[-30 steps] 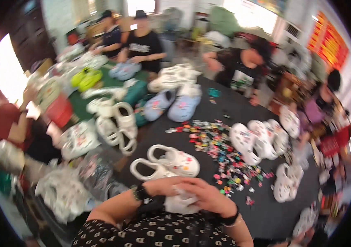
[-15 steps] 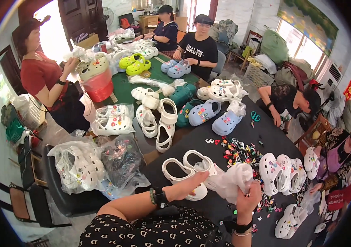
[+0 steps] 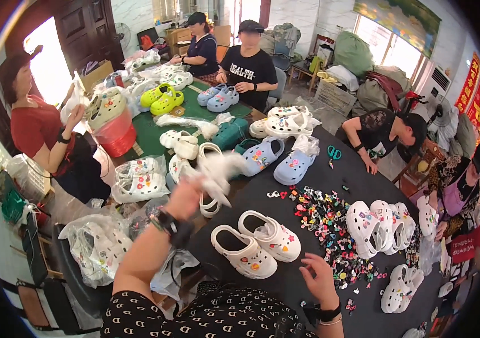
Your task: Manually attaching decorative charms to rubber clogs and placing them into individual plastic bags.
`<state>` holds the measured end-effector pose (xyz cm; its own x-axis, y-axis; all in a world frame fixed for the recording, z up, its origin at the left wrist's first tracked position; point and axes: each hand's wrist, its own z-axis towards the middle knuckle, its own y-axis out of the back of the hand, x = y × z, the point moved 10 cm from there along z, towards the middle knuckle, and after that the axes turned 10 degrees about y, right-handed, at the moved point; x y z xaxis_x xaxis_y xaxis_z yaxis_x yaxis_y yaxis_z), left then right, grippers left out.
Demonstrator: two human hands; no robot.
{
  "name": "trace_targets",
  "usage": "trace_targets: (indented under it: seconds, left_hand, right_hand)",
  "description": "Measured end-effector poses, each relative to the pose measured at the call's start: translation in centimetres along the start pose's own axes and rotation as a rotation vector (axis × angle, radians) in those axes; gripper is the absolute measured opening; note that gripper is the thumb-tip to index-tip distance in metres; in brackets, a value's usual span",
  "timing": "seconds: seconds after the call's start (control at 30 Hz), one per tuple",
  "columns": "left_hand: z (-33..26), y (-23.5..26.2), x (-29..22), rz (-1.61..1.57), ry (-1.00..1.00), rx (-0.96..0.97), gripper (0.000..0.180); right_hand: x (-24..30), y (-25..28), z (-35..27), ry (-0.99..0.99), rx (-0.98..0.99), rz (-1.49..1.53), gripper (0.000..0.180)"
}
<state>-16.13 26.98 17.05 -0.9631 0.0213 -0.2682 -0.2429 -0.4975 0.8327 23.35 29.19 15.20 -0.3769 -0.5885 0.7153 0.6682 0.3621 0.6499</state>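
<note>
My left hand is closed on a crumpled, whitish translucent plastic bag, smeared by motion. It is held up over white clogs at the table's left part. In front of me a pair of white clogs stands side by side on the black table: the left clog and the right clog, both with colourful charms on the toes. Some clear plastic shows inside the right one. Just right of the pair, my right hand is open above the table, fingers apart and holding nothing.
Loose colourful charms lie heaped right of the pair. More charmed white clogs stand beyond them. Blue clogs and teal scissors are further back. At left lies a bagged pair. Several people work around the tables.
The plastic bag has passed from my right hand to my left, which has swung up and left with it. My right hand has opened and lowered beside the clogs. The view has shifted slightly.
</note>
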Motion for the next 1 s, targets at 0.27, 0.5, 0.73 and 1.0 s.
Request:
trace_targets:
  seconds: [0.27,0.5,0.73,1.0]
  left_hand:
    - [3.2,0.8,20.6,-1.243,1.183,-0.299,0.079]
    - [-0.1,-10.0,1.4,-1.451,0.945,0.459,0.027]
    - [-5.3,-12.8,-12.8,-0.977,0.649,0.848,0.024]
    - [-2.2,-12.3,-13.2,-0.535,0.285,0.388,0.032]
  right_hand:
    - [-4.5,-1.4,-6.1,-0.174,0.056,-0.030,0.021]
    - [-8.1,-1.8,-10.6,-0.357,0.035,-0.074,0.021]
    - [-12.2,-1.2,-14.4,-0.446,0.022,-0.164,0.018]
    - [-15.8,-2.5,-20.2,-0.633,-0.013,-0.198,0.033]
